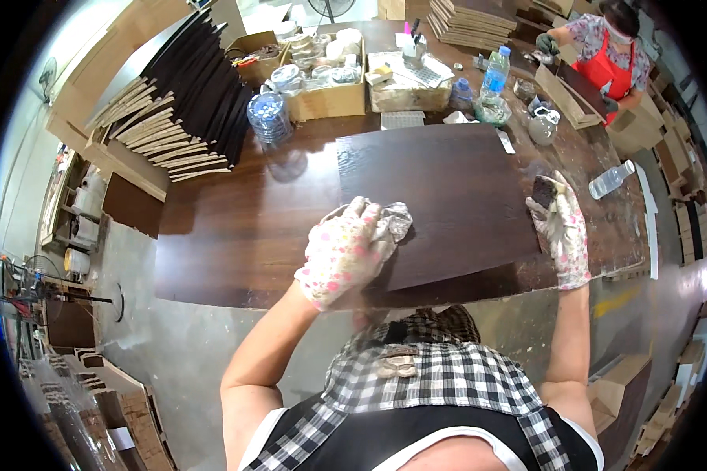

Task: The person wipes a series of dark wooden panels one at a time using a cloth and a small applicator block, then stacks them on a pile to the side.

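A flat dark brown wood-grain panel (456,188) lies on the brown worktable in front of me. My left hand (339,250), in a white glove with pink spots, is closed around a crumpled greyish rag (396,221) and presses it near the panel's left edge. At the panel's right edge, my right hand (569,239) wears a matching stained glove. Between its thumb and fingers is a small dark sponge-like block (543,191); what it is made of is hard to tell.
Dark boards (188,102) lean in a stack at the left. Along the back stand a blue-tinted plastic jar (269,118), a cardboard box (326,104) of tapes and a water bottle (496,72). A clear bottle (611,180) lies at the right; a co-worker (605,59) in a red apron stands beyond.
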